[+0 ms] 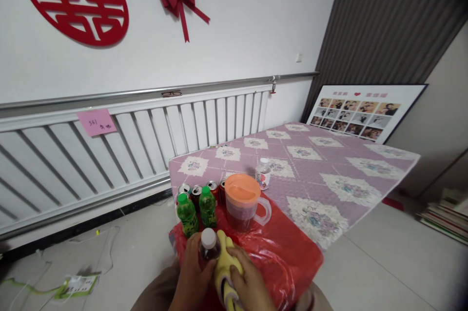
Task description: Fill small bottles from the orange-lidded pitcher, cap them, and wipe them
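Observation:
My left hand point(195, 272) is wrapped round a dark bottle with a white cap point(209, 239). Pressed against that bottle's right side is a yellow cloth point(224, 264), gripped in my right hand point(248, 277). Both hands are over a red plastic sheet point(288, 247) at the table's near edge. Just beyond them stand two green bottles point(187, 216) with green caps. Several drink cans point(212, 189) form a row behind these. A clear pitcher with an orange lid point(242, 191) stands to the right, its handle pointing right.
The table has a purple patterned cloth point(303, 152). A small clear bottle point(263, 174) stands behind the pitcher. A white radiator point(204, 121) runs along the wall. A photo board point(356, 91) leans at the back right, and a power strip point(76, 286) lies on the floor at left.

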Demonstrator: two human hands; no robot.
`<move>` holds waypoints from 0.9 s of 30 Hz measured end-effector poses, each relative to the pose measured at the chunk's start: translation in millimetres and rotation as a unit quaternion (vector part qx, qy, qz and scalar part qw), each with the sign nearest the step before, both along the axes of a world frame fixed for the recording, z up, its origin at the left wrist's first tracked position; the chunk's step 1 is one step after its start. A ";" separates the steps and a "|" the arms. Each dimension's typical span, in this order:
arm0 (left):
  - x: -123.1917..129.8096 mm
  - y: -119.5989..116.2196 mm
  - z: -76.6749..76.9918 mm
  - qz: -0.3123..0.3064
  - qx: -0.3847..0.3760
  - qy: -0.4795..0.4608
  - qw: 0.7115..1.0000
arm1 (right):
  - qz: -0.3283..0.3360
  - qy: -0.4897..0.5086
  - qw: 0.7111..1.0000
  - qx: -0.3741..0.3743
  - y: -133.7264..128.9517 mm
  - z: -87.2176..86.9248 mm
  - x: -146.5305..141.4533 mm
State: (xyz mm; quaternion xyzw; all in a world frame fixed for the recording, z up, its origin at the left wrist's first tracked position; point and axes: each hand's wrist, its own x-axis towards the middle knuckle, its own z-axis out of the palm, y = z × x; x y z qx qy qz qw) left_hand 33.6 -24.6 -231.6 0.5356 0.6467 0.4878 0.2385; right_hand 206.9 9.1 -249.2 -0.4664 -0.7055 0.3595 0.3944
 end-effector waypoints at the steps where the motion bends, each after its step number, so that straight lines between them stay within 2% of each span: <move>1: -0.5 0.7 -1.4 -0.002 0.002 0.003 1.000 | 0.001 0.008 1.000 0.000 2.5 6.9 0.2; 4: -1.1 2.8 -4.2 -0.006 0.010 0.004 1.000 | 0.032 0.017 0.999 -0.017 10.0 22.1 -3.0; 6: -0.8 3.8 -5.6 -0.007 0.018 0.006 1.000 | 0.056 0.009 0.998 -0.030 13.6 24.1 -8.8; 14: 2.8 4.4 -18.6 0.056 0.004 0.061 0.997 | 0.083 -0.023 0.992 -0.088 7.6 -3.2 -22.8; 19: 10.1 3.7 -12.1 0.094 0.005 0.076 0.993 | 0.084 -0.017 0.992 -0.088 2.4 -1.6 -20.1; 23: 2.1 6.9 5.1 0.034 -0.018 0.023 0.999 | 0.077 -0.013 0.993 -0.089 2.9 -0.2 -20.8; 27: -18.5 14.9 25.5 -0.090 -0.014 -0.076 0.993 | 0.068 -0.027 0.994 -0.085 4.3 -7.8 -22.0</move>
